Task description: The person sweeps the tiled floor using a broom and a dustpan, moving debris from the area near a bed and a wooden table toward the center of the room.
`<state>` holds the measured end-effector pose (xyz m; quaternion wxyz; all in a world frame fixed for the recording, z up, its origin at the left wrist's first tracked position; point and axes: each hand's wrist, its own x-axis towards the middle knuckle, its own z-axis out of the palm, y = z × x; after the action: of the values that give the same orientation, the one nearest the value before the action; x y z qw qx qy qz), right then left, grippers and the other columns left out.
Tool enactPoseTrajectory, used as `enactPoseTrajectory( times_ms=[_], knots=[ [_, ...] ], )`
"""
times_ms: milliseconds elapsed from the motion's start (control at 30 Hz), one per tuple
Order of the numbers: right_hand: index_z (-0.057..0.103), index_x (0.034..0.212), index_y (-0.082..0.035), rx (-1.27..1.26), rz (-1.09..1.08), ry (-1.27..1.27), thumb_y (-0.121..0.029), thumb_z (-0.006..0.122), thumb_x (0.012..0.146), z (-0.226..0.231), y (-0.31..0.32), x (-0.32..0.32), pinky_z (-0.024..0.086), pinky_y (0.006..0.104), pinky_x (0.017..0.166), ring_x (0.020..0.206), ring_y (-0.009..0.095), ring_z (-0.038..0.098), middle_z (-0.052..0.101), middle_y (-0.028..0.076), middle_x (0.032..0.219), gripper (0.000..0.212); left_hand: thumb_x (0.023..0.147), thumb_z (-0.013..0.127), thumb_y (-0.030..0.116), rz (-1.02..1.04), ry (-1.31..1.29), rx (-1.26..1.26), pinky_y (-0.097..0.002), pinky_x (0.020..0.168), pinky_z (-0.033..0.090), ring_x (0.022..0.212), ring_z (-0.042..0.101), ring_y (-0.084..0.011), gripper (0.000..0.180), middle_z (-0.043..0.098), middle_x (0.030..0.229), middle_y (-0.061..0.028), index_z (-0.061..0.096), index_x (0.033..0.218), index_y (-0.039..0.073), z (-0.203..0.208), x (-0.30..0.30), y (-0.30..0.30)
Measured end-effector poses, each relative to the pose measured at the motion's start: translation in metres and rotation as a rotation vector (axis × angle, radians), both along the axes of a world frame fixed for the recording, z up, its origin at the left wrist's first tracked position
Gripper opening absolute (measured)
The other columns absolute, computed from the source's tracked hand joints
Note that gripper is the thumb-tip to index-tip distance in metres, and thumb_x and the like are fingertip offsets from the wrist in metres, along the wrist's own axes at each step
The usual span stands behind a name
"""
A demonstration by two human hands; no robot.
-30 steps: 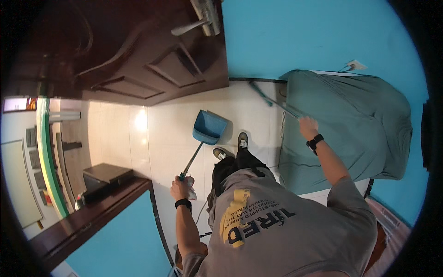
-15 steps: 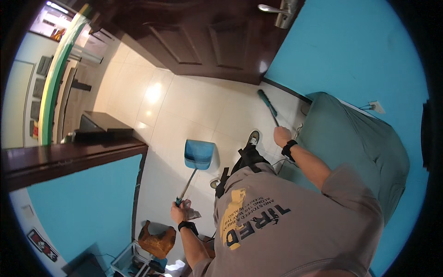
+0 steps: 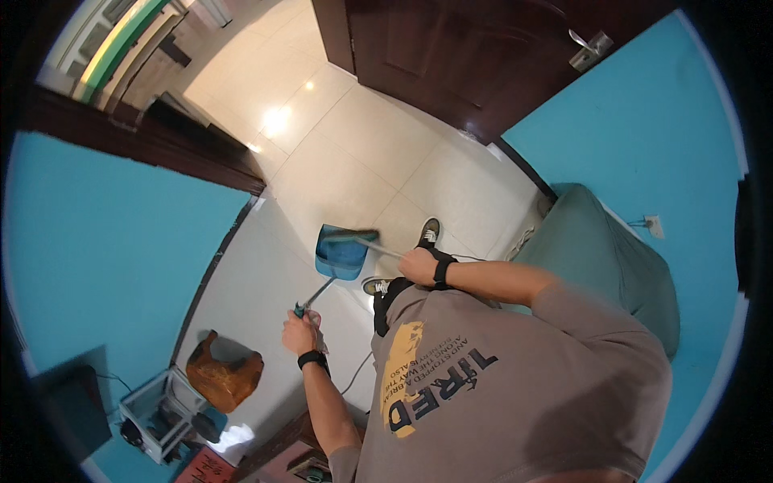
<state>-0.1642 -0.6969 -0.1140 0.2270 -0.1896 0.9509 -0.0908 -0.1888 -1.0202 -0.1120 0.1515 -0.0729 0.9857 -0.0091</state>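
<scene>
At one o'clock from left hand [image 3: 299, 332] lies its gripped dustpan [image 3: 342, 262]; at ten from right hand [image 3: 419, 266], its gripped brush [image 3: 364, 237].

I see the left hand [image 3: 300, 332] gripping a blue dustpan [image 3: 341, 262], the right hand [image 3: 419, 266] a broom [image 3: 361, 237] across it; at the dustpan's one o'clock stands a brown door [image 3: 451, 48].

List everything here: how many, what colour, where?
Dustpan: one, blue, near centre
Broom: one, dark green head, at dustpan
Door: one, dark brown, upper right
Door handle: one, silver, on door
Cloth cover: one, grey-green, right
Socket: one, white, right wall
Walls: two, blue, both sides
Floor: one, pale, centre
Wooden piece: one, brown, lower left
Wristbands: two, black, wrists
Shirt: one, grey-brown, bottom
Shoes: two, dark, centre
Left hand: one, bare, holding dustpan
Right hand: one, bare, holding broom
</scene>
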Motion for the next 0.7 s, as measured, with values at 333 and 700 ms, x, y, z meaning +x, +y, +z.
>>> enactPoseTrajectory(
  times_ms=[333,700],
  knots=[
    [0.060,0.065,-0.007,0.251,-0.412,-0.001,-0.008,0.054,0.064,0.013,0.147,-0.016,0.046,0.0405,0.056,0.064,0.030,0.058,0.059,0.013,0.066,0.006,0.073,0.059,0.034,0.106,-0.009,0.081,-0.0422,0.057,0.046,0.069,0.058,-0.0317,0.030,0.058,0.078,-0.0144,0.051,0.087,0.008,-0.018,0.027,-0.026],
    [0.057,0.075,0.004,0.456,-1.007,0.064,-0.011,0.059,0.072,-0.022,0.274,0.071,0.049,0.0426,0.064,0.072,0.034,0.058,0.059,0.020,0.078,0.015,0.069,0.062,0.036,0.353,-0.053,0.183,-0.0460,0.061,0.044,0.073,0.056,-0.0365,0.034,0.059,0.077,-0.0164,0.053,0.080,0.006,-0.014,0.042,-0.048]
  ],
)
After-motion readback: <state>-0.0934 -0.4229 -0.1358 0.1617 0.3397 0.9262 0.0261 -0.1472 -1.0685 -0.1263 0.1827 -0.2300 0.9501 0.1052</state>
